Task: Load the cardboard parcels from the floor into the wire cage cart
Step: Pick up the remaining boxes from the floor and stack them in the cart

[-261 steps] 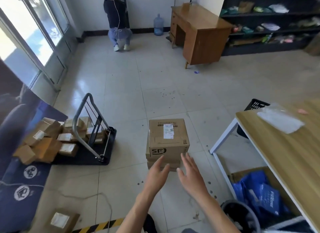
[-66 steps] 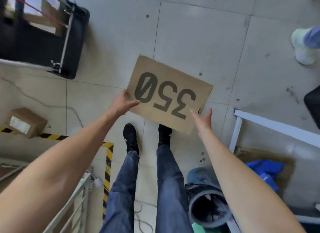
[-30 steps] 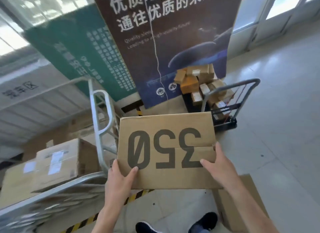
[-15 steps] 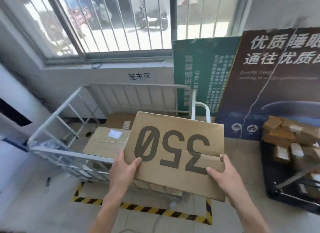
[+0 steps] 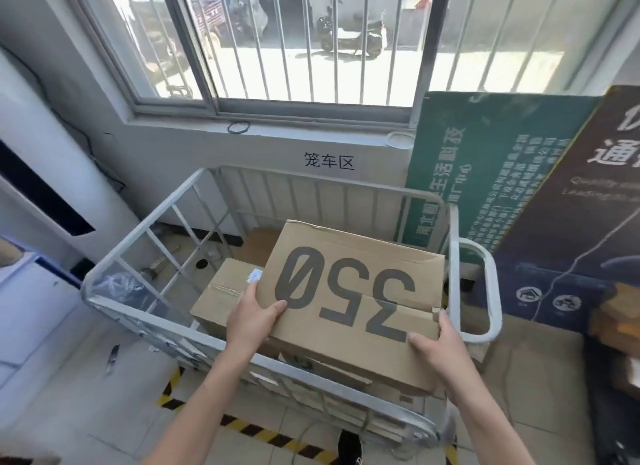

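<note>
Head view. The person stood at the near side of the wire cage cart [image 5: 145, 226], both forearms reaching over its front rail.

The parcel [image 5: 349, 291] was a flat brown cardboard box with "350" printed large on top, reading upside down from the wearer's side. It sat inside the cart's outline, above the rail line and towards the right half, with its far edge tilted up. Whether its underside rested on anything could not be told.

The left hand [image 5: 254, 317] gripped the box's near-left corner, thumb lying across the top face and the other fingers hidden underneath. The right hand [image 5: 438, 347] held the near-right corner, thumb on top beside a torn flap edge and the fingers wrapped down the side.

A second parcel [image 5: 221, 298], taped and carrying a small white label, lay lower in the cart, partly under the held box's left edge.

The cart stood against the wall below a barred window [image 5: 294, 39], with black characters [image 5: 329, 160] painted on the wall just above its back rail. A green board [image 5: 485, 174] and a dark poster [image 5: 581, 222] leaned to the right. Yellow-and-black floor tape [image 5: 249, 428] ran under the cart's near side. A black shoe [image 5: 349, 447] showed at the bottom edge.
</note>
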The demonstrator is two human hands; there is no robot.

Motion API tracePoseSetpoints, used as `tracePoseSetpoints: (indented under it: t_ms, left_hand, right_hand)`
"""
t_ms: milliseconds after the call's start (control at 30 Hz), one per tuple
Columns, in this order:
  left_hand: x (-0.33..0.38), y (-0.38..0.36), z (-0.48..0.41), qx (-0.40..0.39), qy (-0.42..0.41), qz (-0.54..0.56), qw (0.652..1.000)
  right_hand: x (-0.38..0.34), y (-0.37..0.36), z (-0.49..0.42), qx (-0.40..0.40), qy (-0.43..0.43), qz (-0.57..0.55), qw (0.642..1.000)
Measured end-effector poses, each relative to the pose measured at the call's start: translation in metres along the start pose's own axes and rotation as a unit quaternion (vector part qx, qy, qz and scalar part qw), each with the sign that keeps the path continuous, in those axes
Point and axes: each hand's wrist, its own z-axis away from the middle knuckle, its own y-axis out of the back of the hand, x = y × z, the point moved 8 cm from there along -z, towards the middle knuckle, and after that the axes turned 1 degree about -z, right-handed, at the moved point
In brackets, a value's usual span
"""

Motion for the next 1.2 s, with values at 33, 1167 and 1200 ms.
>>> tracePoseSetpoints:
  t_ms: [33, 1167, 1200]
  left_hand:
    - [-0.005, 0.0, -0.013, 0.003, 0.006, -0.002, 1.0]
    - [0.041, -0.192, -0.071, -0.353, -0.275, -0.088, 0.89]
    - [0.057, -0.204, -0.045, -0.378, -0.307, -0.089, 0.869]
  right_hand:
    - [-0.004, -0.01, -0.016, -0.006, 0.001, 0.005, 1.0]
    - [0.053, -0.078, -0.004, 0.291, -0.172, 0.085, 0.937]
    - [0.057, -0.068, 0.015, 0.311, -0.175, 0.073, 0.931]
